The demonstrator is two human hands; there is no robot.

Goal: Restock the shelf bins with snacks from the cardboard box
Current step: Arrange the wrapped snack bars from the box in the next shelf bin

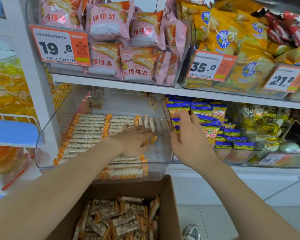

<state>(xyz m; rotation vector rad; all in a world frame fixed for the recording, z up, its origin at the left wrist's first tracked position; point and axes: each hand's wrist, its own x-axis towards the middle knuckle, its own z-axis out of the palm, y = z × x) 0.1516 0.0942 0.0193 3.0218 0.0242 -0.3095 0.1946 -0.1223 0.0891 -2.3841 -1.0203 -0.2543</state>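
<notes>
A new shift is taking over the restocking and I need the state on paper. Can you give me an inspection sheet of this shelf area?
Surface: white shelf boards carrying clear bins.
Job's things: clear bin on the lower shelf, partly filled with snack bars in neat rows, its right end bare; open cardboard box below it, holding loose bars.
Clutter: dark flat object in the far-right bin.
Grippers: left hand flat on the bars in the bin, fingers straight; right hand at the bin's right wall, grip unclear.
Cables: nothing seen.
Surroundings: pink pie packs and yellow bags above; blue packs to the right; shoe on the floor.
</notes>
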